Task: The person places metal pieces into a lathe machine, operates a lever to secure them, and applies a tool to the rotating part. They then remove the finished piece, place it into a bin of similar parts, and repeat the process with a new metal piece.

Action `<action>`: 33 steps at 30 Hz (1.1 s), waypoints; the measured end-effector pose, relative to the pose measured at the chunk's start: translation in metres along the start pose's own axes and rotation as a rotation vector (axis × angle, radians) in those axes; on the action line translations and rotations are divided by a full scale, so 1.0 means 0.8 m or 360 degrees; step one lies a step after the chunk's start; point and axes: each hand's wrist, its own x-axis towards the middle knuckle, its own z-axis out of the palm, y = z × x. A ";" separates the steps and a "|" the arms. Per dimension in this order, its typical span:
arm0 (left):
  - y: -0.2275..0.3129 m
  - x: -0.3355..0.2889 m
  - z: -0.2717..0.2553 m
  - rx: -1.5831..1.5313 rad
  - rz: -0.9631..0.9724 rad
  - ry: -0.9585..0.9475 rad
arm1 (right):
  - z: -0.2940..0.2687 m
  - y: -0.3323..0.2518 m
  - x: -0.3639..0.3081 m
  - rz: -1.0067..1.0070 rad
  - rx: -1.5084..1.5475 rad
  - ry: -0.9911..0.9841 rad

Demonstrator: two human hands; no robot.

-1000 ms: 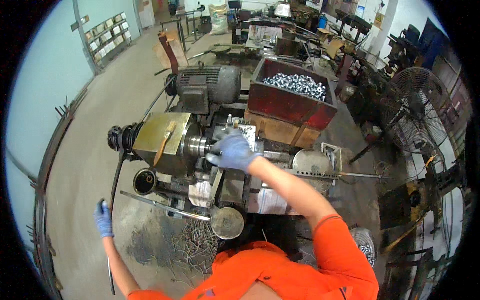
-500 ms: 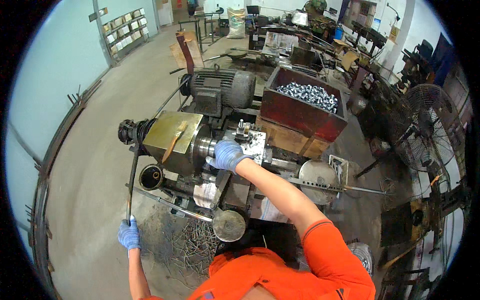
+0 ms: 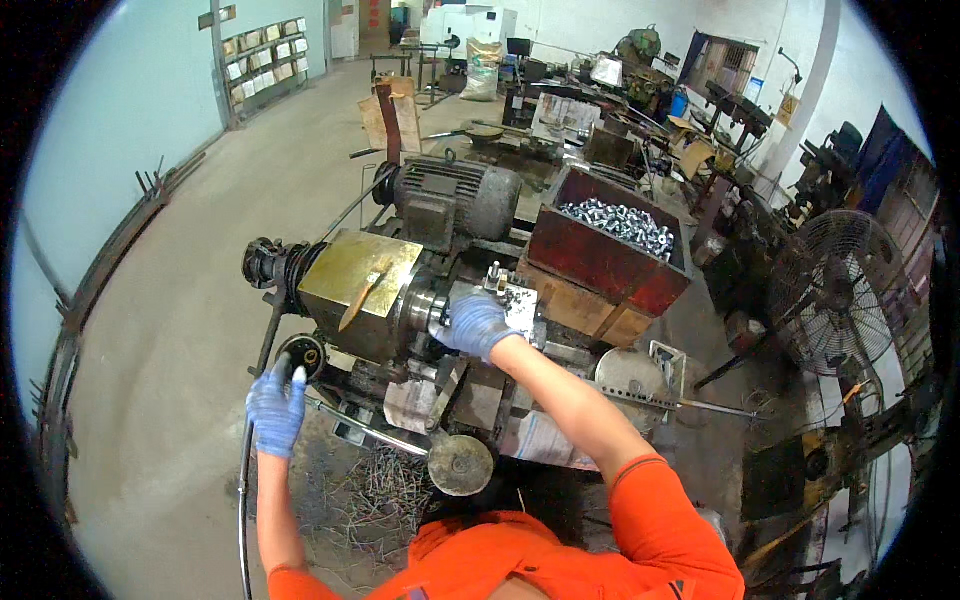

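My left hand (image 3: 277, 412), in a blue-and-white work glove, is at the rim of a round black cup (image 3: 303, 352) fixed to the front of a lathe. Its thumb and fingers are apart, and nothing shows between them. A long lever rod (image 3: 244, 500) runs down beside that hand. My gloved right hand (image 3: 475, 322) is at the shiny spindle chuck (image 3: 424, 308), fingers curled toward it; whatever they hold is hidden. Just behind the right hand is a tool post (image 3: 496, 279) on a metal slide. A brush (image 3: 364, 294) lies on the brass-coloured headstock cover (image 3: 345, 258).
A red bin (image 3: 610, 245) of small metal parts stands on a wooden box behind the slide. The motor (image 3: 455, 200) is behind the headstock. Round handwheels (image 3: 460, 465) jut toward me. Metal scraps (image 3: 385, 500) litter the floor below. A large fan (image 3: 835, 290) stands at right.
My left hand has let go of the lever rod's end and moved up to the black cup. My right hand stays by the chuck. The view has tilted up slightly.
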 end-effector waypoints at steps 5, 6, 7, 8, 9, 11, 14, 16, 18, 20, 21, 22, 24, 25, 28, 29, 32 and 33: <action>0.040 0.035 0.009 -0.0223 0.0135 0.0243 | -0.077 0.075 -0.040 -0.0065 -0.0214 0.0435; 0.053 0.044 0.015 -0.0282 0.0119 0.0228 | -0.087 0.116 -0.043 -0.0069 -0.0249 0.0581; 0.058 0.045 0.014 -0.0298 0.0074 0.0211 | -0.109 0.124 -0.049 0.0118 -0.0146 0.0701; 0.066 0.050 0.016 -0.0337 0.0051 0.0195 | -0.128 0.147 -0.054 0.0278 -0.0272 0.0821; 0.072 0.055 0.024 -0.0354 0.0034 0.0128 | -0.138 0.161 -0.064 0.0329 -0.0548 0.1118; 0.083 0.066 0.037 -0.0164 0.0222 0.0174 | -0.154 0.167 -0.090 0.0512 -0.0386 0.1114; 0.082 0.074 0.066 -0.0018 0.0390 0.0157 | -0.134 0.157 -0.131 0.0368 -0.0039 0.1195; 0.083 0.080 0.079 0.0025 0.0450 0.0071 | -0.100 0.160 -0.157 0.0336 0.0045 0.1183; 0.073 0.082 0.098 -0.0080 0.0529 0.0162 | -0.071 0.158 -0.191 0.0424 0.0168 0.1126; 0.075 0.078 0.101 -0.0204 0.0575 0.0207 | -0.035 0.173 -0.227 0.0431 0.0179 0.1110; 0.085 0.074 0.096 -0.0275 0.0579 0.0208 | -0.022 0.178 -0.248 0.0502 0.0189 0.1070; 0.096 0.069 0.091 -0.0340 0.0582 0.0210 | -0.012 0.181 -0.266 0.0570 0.0203 0.1029; 0.119 0.050 0.094 -0.0581 0.0747 0.0254 | 0.004 0.185 -0.297 0.0627 0.0289 0.1038; 0.132 0.039 0.096 -0.0453 0.0767 0.0140 | 0.009 0.185 -0.309 0.0660 0.0336 0.1043; 0.162 0.020 0.123 -0.0282 0.0789 -0.0075 | 0.017 0.182 -0.329 0.0893 0.0797 0.1037; 0.169 0.019 0.134 -0.0282 0.0789 -0.0067 | 0.026 0.191 -0.333 0.0873 0.0745 0.1053; 0.173 0.013 0.157 -0.0228 0.0758 -0.0128 | 0.029 0.195 -0.343 0.0803 0.0740 0.1137; 0.171 0.008 0.157 -0.0190 0.0711 -0.0151 | 0.028 0.193 -0.344 0.0797 0.0713 0.1121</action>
